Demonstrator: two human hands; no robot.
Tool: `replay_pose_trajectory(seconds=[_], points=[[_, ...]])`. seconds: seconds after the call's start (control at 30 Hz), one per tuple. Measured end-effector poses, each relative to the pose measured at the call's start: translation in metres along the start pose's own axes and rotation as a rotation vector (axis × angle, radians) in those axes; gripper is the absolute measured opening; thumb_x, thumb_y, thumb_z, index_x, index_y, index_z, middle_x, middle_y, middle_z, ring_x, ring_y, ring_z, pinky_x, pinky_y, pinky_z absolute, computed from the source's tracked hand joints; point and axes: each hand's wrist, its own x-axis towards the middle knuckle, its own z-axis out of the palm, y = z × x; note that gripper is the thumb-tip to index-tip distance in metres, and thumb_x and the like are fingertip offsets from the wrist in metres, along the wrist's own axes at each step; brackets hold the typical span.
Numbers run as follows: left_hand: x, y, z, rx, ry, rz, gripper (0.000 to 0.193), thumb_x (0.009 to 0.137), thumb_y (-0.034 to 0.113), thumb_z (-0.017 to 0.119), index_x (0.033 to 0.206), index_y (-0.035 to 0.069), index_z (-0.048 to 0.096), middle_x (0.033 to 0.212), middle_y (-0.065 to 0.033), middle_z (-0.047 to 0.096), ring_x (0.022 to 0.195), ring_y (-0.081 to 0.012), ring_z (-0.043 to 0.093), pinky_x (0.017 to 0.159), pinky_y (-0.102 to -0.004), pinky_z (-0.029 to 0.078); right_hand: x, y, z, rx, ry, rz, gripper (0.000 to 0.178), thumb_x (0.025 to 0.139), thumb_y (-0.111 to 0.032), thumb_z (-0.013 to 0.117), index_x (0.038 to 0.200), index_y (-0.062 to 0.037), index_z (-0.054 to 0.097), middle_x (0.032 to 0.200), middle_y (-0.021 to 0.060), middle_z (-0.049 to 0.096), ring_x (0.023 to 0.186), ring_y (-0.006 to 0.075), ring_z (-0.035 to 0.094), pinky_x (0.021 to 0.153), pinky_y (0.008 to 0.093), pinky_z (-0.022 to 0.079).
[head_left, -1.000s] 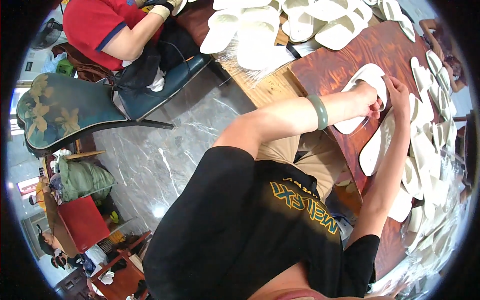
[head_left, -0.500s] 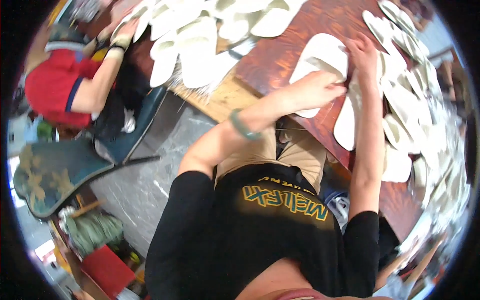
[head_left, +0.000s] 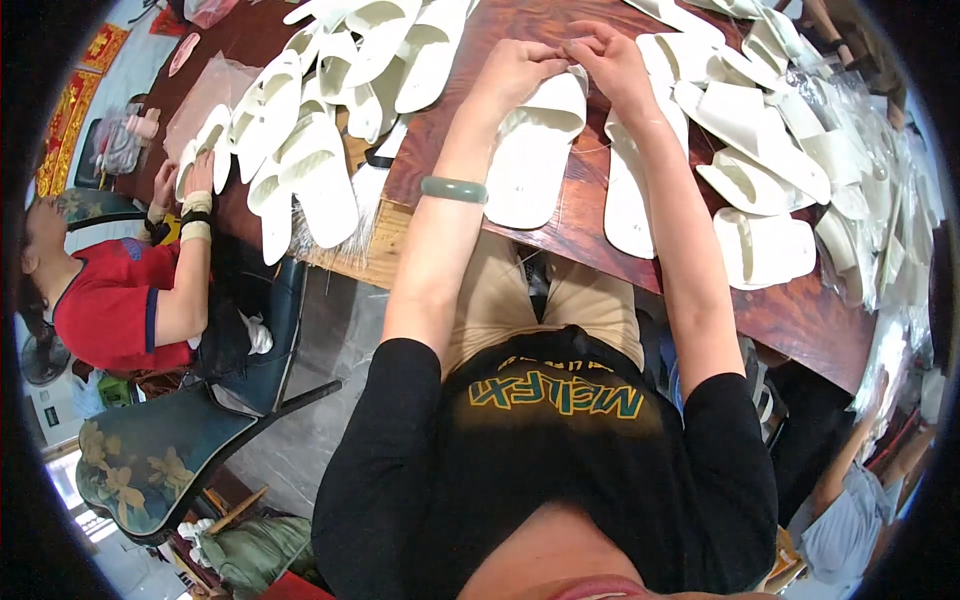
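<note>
Just beyond the toe end of a white slipper (head_left: 530,165) on the table, my two hands meet at the fingertips. My left hand (head_left: 512,78), below a green bangle (head_left: 453,190), is closed with thumb and fingers pressed together. My right hand (head_left: 612,72) is pinched against it from the other side. Whatever lies between the fingertips is too small to make out. A second white slipper (head_left: 628,205) lies partly under my right forearm, its upper part hidden. Right of that arm, more white slippers (head_left: 765,245) lie in a loose pile.
The dark red wooden table (head_left: 430,140) has another heap of white slippers (head_left: 315,175) on its left side. Clear plastic wrap (head_left: 905,200) covers slippers at the right. A co-worker in a red shirt (head_left: 120,310) handles slippers at the left, by a floral-patterned chair (head_left: 165,450).
My left hand has moved from over the slipper's strap to its toe end and met my right hand there. The view has shifted, showing more of the co-worker at left.
</note>
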Motion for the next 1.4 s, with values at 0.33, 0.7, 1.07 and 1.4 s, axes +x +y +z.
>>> replay_pose_trajectory(seconds=[0.33, 0.7, 1.07, 1.4], points=[[0.000, -0.009, 0.001, 0.006, 0.013, 0.032, 0.021, 0.082, 0.014, 0.063, 0.093, -0.003, 0.067, 0.081, -0.0047, 0.067, 0.073, -0.0092, 0.061, 0.064, -0.0228, 0.049, -0.072, -0.079, -0.030, -0.516, -0.363, -0.694, 0.035, 0.075, -0.005, 0.056, 0.109, -0.0091, 0.059, 0.115, 0.0105, 0.056, 0.104, 0.0245, 0.053, 0.088, 0.0350, 0.043], [-0.001, -0.017, -0.004, -0.049, -0.003, 0.039, 0.020, 0.084, 0.013, 0.063, 0.096, -0.003, 0.067, 0.082, -0.0040, 0.066, 0.072, -0.0083, 0.060, 0.062, -0.0210, 0.048, -0.152, -0.068, -0.007, -0.774, -0.407, -1.015, 0.028, 0.069, -0.015, 0.057, 0.094, -0.0021, 0.058, 0.101, 0.0084, 0.058, 0.094, 0.0206, 0.056, 0.078, 0.0317, 0.046], [-0.001, -0.013, -0.001, 0.038, 0.022, 0.003, 0.020, 0.085, 0.014, 0.062, 0.095, -0.003, 0.067, 0.082, -0.0047, 0.067, 0.074, -0.0090, 0.060, 0.065, -0.0220, 0.048, -0.221, -0.095, -0.030, -0.100, -0.182, -0.461, 0.020, 0.075, 0.001, 0.057, 0.094, 0.0019, 0.062, 0.082, 0.0092, 0.064, 0.070, 0.0216, 0.064, 0.061, 0.0292, 0.051], [0.022, 0.016, 0.008, -0.035, -0.100, 0.131, 0.021, 0.090, 0.014, 0.054, 0.100, -0.002, 0.063, 0.084, -0.0050, 0.065, 0.076, -0.0091, 0.059, 0.066, -0.0209, 0.047, -0.164, -0.074, -0.067, -0.246, -0.152, 0.328, 0.021, 0.083, -0.016, 0.058, 0.091, 0.0021, 0.064, 0.067, 0.0142, 0.063, 0.061, 0.0202, 0.063, 0.060, 0.0321, 0.048]])
